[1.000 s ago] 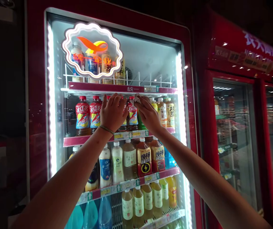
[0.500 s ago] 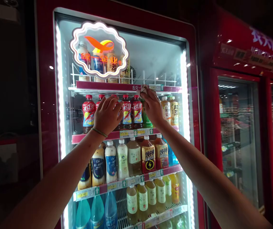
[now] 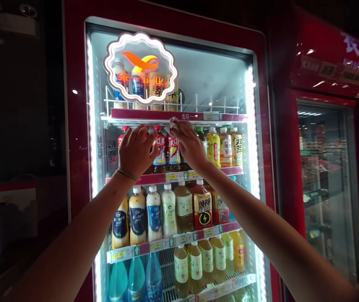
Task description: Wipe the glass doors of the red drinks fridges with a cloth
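Observation:
Both of my arms reach up to the glass door (image 3: 210, 79) of a lit drinks fridge. My left hand (image 3: 135, 151), with a thin band at the wrist, lies with fingers spread on or just before the glass, over red-capped bottles. My right hand (image 3: 190, 144) is closed on a crumpled whitish cloth (image 3: 173, 123), pressed at the glass just under the top shelf strip (image 3: 166, 115); I cannot tell if it is fabric or paper. Behind the hands show red-labelled tea bottles (image 3: 159, 151) and a yellow bottle (image 3: 213, 147).
A glowing scalloped sign (image 3: 140, 68) sits at the door's upper left. Lower shelves hold white-capped bottles (image 3: 154, 212), boxy red-and-gold bottles (image 3: 202, 205) and blue bottles (image 3: 137, 279). A red door frame (image 3: 76, 126) surrounds the glass. Another red fridge (image 3: 324, 100) stands to the right.
My right hand has slid left across the glass with the cloth, closer to my left hand. The left hand stays spread. The camera view has shifted slightly left.

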A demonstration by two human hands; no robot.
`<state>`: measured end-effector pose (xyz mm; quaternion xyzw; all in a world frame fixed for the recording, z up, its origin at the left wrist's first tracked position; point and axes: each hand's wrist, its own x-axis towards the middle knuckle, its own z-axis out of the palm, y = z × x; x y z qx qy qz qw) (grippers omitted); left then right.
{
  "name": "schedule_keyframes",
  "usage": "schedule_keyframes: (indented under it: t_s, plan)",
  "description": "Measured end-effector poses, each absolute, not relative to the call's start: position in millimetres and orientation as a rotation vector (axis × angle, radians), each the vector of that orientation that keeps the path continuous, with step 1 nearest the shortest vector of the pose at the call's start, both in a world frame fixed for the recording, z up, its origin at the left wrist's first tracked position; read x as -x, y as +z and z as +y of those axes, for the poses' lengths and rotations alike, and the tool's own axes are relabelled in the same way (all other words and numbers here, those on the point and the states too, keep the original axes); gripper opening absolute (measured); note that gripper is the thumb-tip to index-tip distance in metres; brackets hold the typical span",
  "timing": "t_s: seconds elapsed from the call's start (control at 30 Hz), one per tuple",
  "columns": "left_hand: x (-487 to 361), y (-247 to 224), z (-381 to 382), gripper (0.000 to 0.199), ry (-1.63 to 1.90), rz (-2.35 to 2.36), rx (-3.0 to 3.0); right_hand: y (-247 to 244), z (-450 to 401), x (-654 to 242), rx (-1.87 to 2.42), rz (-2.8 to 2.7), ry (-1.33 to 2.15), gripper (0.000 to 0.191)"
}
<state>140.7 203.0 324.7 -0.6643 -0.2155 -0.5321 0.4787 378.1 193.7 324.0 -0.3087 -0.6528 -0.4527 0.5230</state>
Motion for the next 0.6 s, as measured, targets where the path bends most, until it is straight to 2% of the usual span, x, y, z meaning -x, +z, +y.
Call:
schedule_keyframes:
  t_s: [0.13, 0.27, 0.43, 0.6]
  plan:
    - [-124, 326, 203, 0.033, -1.256, -0.526, 1.594, 322, 196, -373, 0.674, -1.583, -1.141, 0.061]
    - [-114, 326, 206, 0.032, -1.297, -0.549, 1.522, 330, 201, -362, 0.665, -1.449, -1.100, 0.068]
    - [-111, 323, 211, 0.036, -1.393, -0.577, 1.433, 328, 199, -354, 0.652, -1.613, -1.181, 0.058]
    - [-108, 323, 213, 0.036, -1.417, -0.539, 1.498, 340, 197, -357, 0.690, -1.456, -1.141, 0.068]
